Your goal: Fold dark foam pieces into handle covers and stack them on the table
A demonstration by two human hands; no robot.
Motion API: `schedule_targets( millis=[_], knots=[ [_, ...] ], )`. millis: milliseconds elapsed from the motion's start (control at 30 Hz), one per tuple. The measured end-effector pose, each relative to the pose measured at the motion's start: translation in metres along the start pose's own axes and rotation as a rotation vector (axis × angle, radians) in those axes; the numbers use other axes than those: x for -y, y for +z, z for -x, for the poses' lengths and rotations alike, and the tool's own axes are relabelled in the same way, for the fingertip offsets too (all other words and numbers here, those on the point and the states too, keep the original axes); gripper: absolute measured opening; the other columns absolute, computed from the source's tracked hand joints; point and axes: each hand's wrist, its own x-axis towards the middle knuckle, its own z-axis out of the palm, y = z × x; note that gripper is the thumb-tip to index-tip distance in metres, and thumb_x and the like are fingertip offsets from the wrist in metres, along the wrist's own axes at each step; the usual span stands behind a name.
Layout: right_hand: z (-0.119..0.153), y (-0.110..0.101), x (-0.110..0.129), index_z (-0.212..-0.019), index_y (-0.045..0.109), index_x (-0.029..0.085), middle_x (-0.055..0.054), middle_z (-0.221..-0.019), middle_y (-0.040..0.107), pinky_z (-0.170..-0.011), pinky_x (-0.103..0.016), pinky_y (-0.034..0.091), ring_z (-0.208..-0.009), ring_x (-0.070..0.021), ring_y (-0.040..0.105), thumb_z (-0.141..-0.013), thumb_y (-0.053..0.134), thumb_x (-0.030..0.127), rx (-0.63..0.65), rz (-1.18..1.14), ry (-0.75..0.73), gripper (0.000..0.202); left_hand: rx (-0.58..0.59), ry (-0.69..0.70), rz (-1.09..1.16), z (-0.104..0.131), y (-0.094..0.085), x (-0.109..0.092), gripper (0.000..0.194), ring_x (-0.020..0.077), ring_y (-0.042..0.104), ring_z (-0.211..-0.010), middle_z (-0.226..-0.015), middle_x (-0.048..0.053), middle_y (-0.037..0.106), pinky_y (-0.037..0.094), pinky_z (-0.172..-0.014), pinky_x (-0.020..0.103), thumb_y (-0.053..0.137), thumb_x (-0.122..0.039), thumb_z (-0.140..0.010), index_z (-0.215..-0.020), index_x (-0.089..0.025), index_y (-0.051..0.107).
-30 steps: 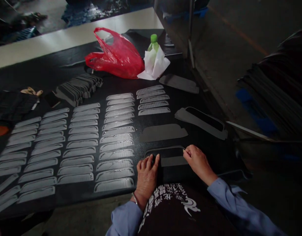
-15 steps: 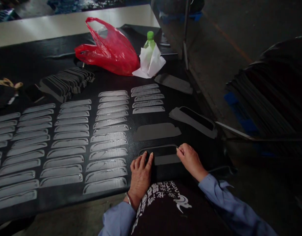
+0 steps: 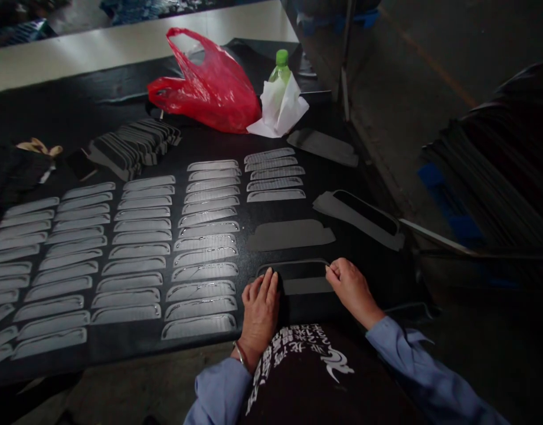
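Right in front of me on the black table lies a grey flat piece (image 3: pixel 309 286) with a black panel and a thin curved rim along its top. My left hand (image 3: pixel 261 301) rests over its left end, fingers stretched out and pressing down. The right corner of the piece is pinched between the thumb and fingers of my right hand (image 3: pixel 350 289). Just beyond it lies a plain grey flat piece (image 3: pixel 291 235). A stack of grey pieces with a black panel on top (image 3: pixel 364 218) sits farther right.
Columns of light grey strips with shiny edges (image 3: pixel 205 274) cover the table's left and middle. A fanned pile of dark pieces (image 3: pixel 132 147), a red plastic bag (image 3: pixel 213 88) and a green-capped bottle (image 3: pixel 281 68) wrapped in white paper stand behind. A dark stack (image 3: pixel 488 141) is beyond the right edge.
The whole view has shifted, so things appear a little farther right. Both hands stay on the same piece, the left hand's fingers now closer together.
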Motion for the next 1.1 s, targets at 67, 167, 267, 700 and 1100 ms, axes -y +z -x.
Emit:
schedule_targets(
  millis=[67, 167, 267, 700, 1100],
  knots=[
    [0.0, 0.0, 0.0, -0.069, 0.039, 0.024, -0.002, -0.065, 0.051, -0.061, -0.03, 0.038, -0.064, -0.0179, 0.05, -0.081, 0.041, 0.032, 0.009, -0.003, -0.004, 0.015, -0.079, -0.065, 0.056, -0.002, 0.002, 0.004, 0.039, 0.0237, 0.048, -0.108, -0.125, 0.013, 0.054, 0.04, -0.09, 0.04, 0.045, -0.019, -0.089, -0.128, -0.016, 0.046],
    [0.0, 0.0, -0.001, -0.069, 0.04, 0.024, -0.002, -0.066, 0.052, -0.062, -0.029, 0.038, -0.065, -0.0178, 0.051, -0.081, 0.042, 0.032, 0.017, -0.009, -0.004, 0.015, -0.173, -0.225, 0.096, -0.006, 0.008, 0.012, 0.04, 0.0255, 0.048, -0.104, -0.115, 0.016, 0.054, 0.042, -0.086, 0.042, 0.047, -0.027, -0.089, -0.127, -0.014, 0.046],
    [0.0, 0.0, -0.001, -0.069, 0.04, 0.024, -0.002, -0.065, 0.051, -0.06, -0.029, 0.037, -0.063, -0.0174, 0.05, -0.081, 0.042, 0.032, 0.011, -0.009, 0.002, 0.015, -0.178, -0.274, 0.138, -0.008, 0.016, 0.018, 0.041, 0.0252, 0.049, -0.098, -0.107, 0.014, 0.055, 0.044, -0.082, 0.042, 0.046, -0.032, -0.089, -0.127, -0.015, 0.047],
    [0.0, 0.001, -0.002, -0.069, 0.039, 0.024, -0.001, -0.064, 0.049, -0.06, -0.03, 0.037, -0.062, -0.0174, 0.048, -0.083, 0.039, 0.035, -0.001, -0.058, 0.004, 0.018, -0.217, -0.237, 0.178, -0.009, 0.019, 0.023, 0.038, 0.0225, 0.05, -0.089, -0.099, 0.012, 0.057, 0.043, -0.079, 0.038, 0.045, -0.033, -0.09, -0.122, -0.013, 0.052],
    [0.001, 0.001, -0.001, -0.069, 0.039, 0.023, -0.001, -0.064, 0.049, -0.06, -0.028, 0.037, -0.063, -0.0168, 0.049, -0.083, 0.04, 0.029, -0.02, -0.001, -0.029, 0.015, -0.244, -0.18, 0.135, -0.011, 0.019, 0.025, 0.037, 0.0226, 0.052, -0.085, -0.096, 0.012, 0.059, 0.043, -0.076, 0.037, 0.047, -0.033, -0.09, -0.119, -0.011, 0.053]
  ],
)
